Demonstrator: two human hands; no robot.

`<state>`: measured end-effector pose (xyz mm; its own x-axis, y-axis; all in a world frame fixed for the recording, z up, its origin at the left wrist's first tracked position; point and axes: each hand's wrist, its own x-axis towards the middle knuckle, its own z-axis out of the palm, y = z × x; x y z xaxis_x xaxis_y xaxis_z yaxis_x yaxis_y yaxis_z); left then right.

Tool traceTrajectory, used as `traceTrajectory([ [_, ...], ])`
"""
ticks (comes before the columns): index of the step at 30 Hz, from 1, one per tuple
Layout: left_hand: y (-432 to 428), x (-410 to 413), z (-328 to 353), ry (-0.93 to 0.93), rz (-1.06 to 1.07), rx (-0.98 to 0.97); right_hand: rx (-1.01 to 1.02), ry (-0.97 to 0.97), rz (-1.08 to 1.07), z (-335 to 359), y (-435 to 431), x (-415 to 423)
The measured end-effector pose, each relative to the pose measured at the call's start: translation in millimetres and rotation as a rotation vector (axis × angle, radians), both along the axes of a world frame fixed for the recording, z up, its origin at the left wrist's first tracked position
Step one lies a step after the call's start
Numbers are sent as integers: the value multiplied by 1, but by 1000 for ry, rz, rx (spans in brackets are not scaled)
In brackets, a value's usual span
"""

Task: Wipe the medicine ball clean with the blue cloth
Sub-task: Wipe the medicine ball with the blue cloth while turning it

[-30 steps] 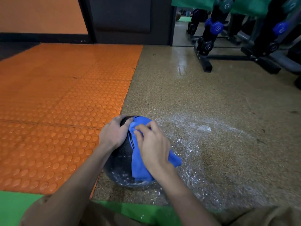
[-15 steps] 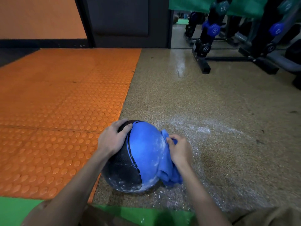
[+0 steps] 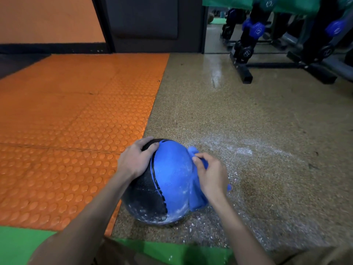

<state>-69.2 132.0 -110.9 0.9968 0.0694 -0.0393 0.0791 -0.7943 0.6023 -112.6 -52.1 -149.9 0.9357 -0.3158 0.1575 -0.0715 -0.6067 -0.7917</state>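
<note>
A black and blue medicine ball (image 3: 168, 178) rests on the speckled floor, with white powdery smears along its lower part. My left hand (image 3: 134, 159) lies flat on the ball's upper left, on the black half, fingers spread. My right hand (image 3: 212, 175) presses the blue cloth (image 3: 196, 199) against the ball's right side. The cloth hangs bunched under my palm, and a corner sticks up near my fingertips.
White powder is scattered on the speckled floor (image 3: 248, 131) to the right of the ball. An orange studded mat (image 3: 66, 121) lies on the left. A dumbbell rack (image 3: 248, 46) stands at the back right, a dark wall panel behind. A green mat edge (image 3: 19, 243) lies near me.
My right hand with the cloth slid from the ball's top down to its right side, uncovering the blue half. My left hand stayed on the upper left.
</note>
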Motion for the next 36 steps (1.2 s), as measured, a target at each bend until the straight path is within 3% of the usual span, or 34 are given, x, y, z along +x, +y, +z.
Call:
traceTrajectory([
  [3,3,0,1,30,-13,-30,-74,-216,94,3,12,-19],
  [7,3,-4,0,9,-10,-21,42,65,-15,-8,-9,1],
  [9,0,-6,1,3,-11,5,18,111,-26,-4,-9,2],
  [14,0,-6,2,19,13,-35,-196,-246,79,14,27,-32],
  [18,1,-9,1,9,25,-30,-26,1,-15,1,3,-10],
  [20,-2,-9,1,13,34,-1,-47,35,-54,2,-2,-7],
  [24,-8,-3,4,21,63,12,-234,-262,99,15,35,-40],
  [27,-10,-4,5,24,55,20,-275,-343,159,10,45,-53],
  [29,-11,-6,5,13,59,28,-205,-317,59,5,32,-42],
  [33,-18,-7,7,9,81,60,-51,-36,-149,1,3,-11],
  [36,-24,-4,9,28,99,64,-106,-82,-103,8,9,-11],
])
